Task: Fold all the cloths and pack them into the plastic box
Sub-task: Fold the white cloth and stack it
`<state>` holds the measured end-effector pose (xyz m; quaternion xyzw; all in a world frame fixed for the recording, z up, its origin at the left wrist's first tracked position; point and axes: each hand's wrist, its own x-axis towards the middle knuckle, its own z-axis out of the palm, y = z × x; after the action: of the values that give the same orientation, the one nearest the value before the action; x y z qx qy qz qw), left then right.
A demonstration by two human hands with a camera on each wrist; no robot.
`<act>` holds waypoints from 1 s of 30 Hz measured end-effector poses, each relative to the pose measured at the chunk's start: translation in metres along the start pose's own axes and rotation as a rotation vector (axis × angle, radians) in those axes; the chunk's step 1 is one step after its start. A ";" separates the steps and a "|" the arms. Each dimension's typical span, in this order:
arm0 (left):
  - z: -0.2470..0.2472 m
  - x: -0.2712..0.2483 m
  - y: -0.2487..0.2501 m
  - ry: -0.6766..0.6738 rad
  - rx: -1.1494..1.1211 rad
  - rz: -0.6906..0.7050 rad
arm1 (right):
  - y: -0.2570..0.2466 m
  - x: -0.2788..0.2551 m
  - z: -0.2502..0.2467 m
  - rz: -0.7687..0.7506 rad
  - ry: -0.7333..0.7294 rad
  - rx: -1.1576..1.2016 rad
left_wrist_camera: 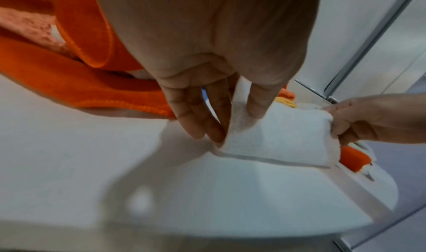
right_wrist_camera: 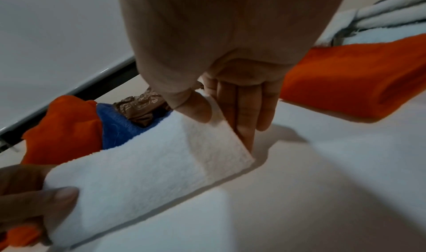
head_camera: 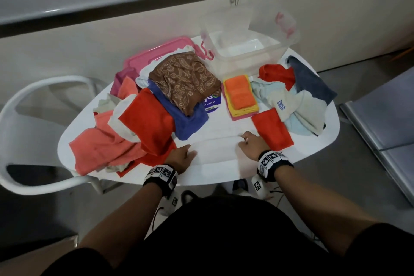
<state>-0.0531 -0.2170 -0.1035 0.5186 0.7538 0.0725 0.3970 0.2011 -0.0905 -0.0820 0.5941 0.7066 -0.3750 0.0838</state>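
Observation:
A white cloth [head_camera: 216, 149] lies folded into a long strip at the table's front edge. My left hand [head_camera: 182, 158] pinches its left end [left_wrist_camera: 239, 117] between thumb and fingers. My right hand [head_camera: 251, 144] pinches the right end [right_wrist_camera: 219, 128] the same way. The clear plastic box [head_camera: 242, 51] stands open and empty at the back of the table. A folded stack [head_camera: 240, 96], orange on top, lies in front of it. Unfolded cloths, red [head_camera: 145, 119], blue [head_camera: 186, 119] and brown paisley [head_camera: 183, 78], are heaped to the left.
The pink lid [head_camera: 156, 54] lies at the back left under the heap. A folded red cloth [head_camera: 272, 129] sits right beside my right hand, with pale blue, cream and grey cloths [head_camera: 300, 101] behind it. A white chair [head_camera: 29, 132] stands left of the white table [head_camera: 313, 141].

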 end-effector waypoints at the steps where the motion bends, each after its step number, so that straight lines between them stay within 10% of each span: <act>1: -0.002 0.006 0.002 0.018 0.005 -0.024 | -0.002 0.003 0.001 0.018 0.012 0.009; 30: -0.002 0.030 0.027 0.236 -0.116 -0.262 | -0.009 0.043 0.003 0.056 0.069 -0.146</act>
<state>-0.0393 -0.1783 -0.1036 0.3800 0.8509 0.1236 0.3410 0.1805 -0.0593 -0.1045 0.6186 0.7176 -0.2994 0.1128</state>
